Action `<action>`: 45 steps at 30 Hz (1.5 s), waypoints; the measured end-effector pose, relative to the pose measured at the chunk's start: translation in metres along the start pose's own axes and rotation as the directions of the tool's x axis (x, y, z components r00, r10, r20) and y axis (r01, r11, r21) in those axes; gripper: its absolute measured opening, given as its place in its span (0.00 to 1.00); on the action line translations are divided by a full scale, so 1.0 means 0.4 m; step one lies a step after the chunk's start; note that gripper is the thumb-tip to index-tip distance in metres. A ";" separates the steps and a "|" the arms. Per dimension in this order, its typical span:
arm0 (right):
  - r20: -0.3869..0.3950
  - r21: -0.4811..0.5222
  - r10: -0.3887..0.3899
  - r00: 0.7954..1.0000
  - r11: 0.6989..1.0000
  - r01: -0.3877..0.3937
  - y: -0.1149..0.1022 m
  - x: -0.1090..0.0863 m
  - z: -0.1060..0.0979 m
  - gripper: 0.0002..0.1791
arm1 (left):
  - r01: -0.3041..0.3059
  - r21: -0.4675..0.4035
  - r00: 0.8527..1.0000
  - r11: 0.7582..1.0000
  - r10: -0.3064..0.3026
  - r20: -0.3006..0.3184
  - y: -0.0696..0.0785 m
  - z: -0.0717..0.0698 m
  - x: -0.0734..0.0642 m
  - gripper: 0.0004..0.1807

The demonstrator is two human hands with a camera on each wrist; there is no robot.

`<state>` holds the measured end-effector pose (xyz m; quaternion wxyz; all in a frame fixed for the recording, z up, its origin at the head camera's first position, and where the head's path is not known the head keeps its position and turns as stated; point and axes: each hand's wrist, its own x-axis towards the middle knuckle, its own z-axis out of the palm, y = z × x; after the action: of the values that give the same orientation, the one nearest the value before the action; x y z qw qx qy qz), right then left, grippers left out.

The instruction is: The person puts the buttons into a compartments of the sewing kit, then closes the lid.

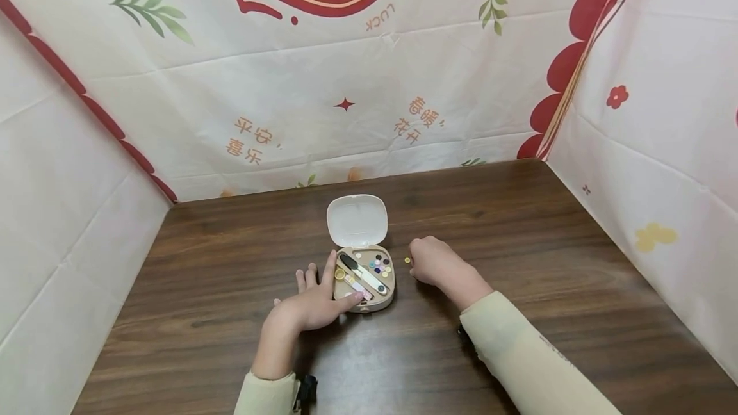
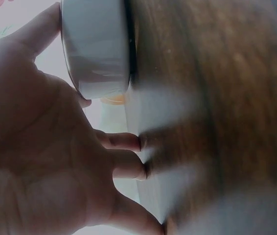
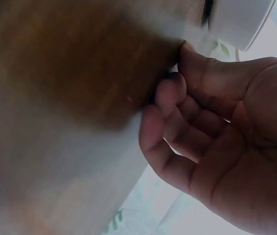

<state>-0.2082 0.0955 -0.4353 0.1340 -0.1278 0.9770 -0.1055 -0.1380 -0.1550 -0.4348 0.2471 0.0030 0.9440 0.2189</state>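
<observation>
In the head view, an open sewing case [image 1: 383,303] lies on the table with its white lid [image 1: 357,221] raised at the back. Inside it are small scissors or a snipper with a white handle [image 1: 371,279], a tape-like yellow roll [image 1: 340,273] and several coloured buttons [image 1: 378,263]. My left hand [image 1: 311,307] rests against the case's left and front sides, fingers spread and thumb on its front edge. A yellow button [image 1: 407,260] lies on the table right of the case. My right hand [image 1: 434,262] is beside that button, fingers curled, fingertips at the tabletop; nothing shows between them.
The brown wood-grain table [image 1: 230,242] runs back to a printed white cloth [image 1: 300,101] hung behind it. More white cloth [image 1: 663,114] hangs along the right side, and also on the left.
</observation>
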 end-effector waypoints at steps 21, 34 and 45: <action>0.263 0.177 -0.064 0.963 0.984 0.017 0.046 0.040 -0.029 0.13 | -0.005 0.015 1.000 1.000 0.005 -0.006 -0.004 0.010 0.001 0.58; 0.264 0.141 -0.091 0.960 0.988 0.055 0.056 0.052 -0.058 0.11 | -0.006 0.007 1.000 1.000 0.006 -0.013 0.009 -0.008 0.009 0.58; 0.176 0.129 -0.173 0.969 0.980 0.151 0.045 0.023 -0.075 0.13 | -0.005 -0.001 1.000 1.000 0.005 -0.007 0.008 -0.001 -0.003 0.58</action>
<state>-0.2294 0.1149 -0.4135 0.2228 -0.2087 0.9388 -0.1598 -0.1376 -0.1523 -0.4326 0.2431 0.0045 0.9448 0.2198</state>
